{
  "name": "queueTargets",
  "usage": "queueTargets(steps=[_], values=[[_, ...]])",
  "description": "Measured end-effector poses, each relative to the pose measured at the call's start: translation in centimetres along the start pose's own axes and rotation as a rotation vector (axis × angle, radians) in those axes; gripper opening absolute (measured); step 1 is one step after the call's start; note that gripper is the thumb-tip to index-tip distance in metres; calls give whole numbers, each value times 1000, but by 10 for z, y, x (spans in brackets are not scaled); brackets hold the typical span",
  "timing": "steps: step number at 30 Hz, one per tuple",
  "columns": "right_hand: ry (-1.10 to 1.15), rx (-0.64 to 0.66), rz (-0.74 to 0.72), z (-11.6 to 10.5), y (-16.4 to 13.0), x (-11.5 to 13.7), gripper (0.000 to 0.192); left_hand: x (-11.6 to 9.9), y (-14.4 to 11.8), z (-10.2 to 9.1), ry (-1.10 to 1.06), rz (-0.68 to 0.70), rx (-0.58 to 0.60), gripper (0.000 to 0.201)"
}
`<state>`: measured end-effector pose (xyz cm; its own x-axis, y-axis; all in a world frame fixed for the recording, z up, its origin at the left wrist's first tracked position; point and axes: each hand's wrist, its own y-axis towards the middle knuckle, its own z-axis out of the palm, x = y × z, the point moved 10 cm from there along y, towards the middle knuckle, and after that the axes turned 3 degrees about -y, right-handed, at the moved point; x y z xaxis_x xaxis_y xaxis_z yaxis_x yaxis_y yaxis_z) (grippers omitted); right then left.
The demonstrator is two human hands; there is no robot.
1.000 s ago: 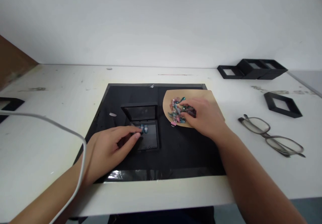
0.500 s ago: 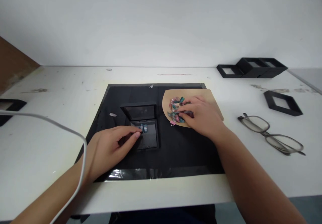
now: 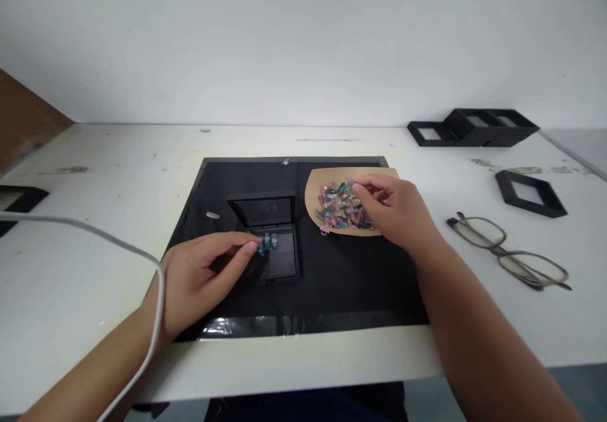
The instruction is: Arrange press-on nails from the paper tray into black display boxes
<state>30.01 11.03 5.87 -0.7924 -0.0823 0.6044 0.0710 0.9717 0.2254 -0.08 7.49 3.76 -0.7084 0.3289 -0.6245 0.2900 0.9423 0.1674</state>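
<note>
My left hand [image 3: 203, 276] is closed in a pinch at the left side of an open black case [image 3: 287, 264], its fingertips on a teal false nail. Beside them, a few more teal false nails [image 3: 271, 241] stand in a row inside the case. My right hand [image 3: 396, 210] pinches a small pale, clear-looking false nail [image 3: 349, 182] between thumb and index finger. Beneath that hand, a pile of pink, green and clear false nails [image 3: 334, 207] lies on a tan tray [image 3: 313, 183]; the hand hides the pile's right part.
The case and tray rest on a black mat [image 3: 351, 295], with a single pale nail [image 3: 213, 215] at its left. Eyeglasses [image 3: 533, 265] and a black frame [image 3: 531, 194] lie right, black boxes [image 3: 493, 128] behind them. A white cable [image 3: 159, 302] crosses my left forearm.
My right hand has lifted from the pile and moved slightly up and right, now pinching a pale nail. More of the pile shows. My left fingertips have shifted slightly left.
</note>
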Motion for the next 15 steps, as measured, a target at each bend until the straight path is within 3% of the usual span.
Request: queueTargets(steps=[2,4,8,11,15], values=[[-96,5,39,-2,1,-6,20,-1,-1,-3,-8,7,-28,28],[-166,108,52,6,0,-10,15,-2,0,-3,-8,15,-25,27],[-207,318,-97,27,-8,-1,13,-1,1,-1,-6,7,-4,26],[-252,346,-191,35,-14,5,15,1,1,1,-11,-5,1,27],[-277,348,-120,38,-12,-1,12,4,2,8,2,-25,40,29]])
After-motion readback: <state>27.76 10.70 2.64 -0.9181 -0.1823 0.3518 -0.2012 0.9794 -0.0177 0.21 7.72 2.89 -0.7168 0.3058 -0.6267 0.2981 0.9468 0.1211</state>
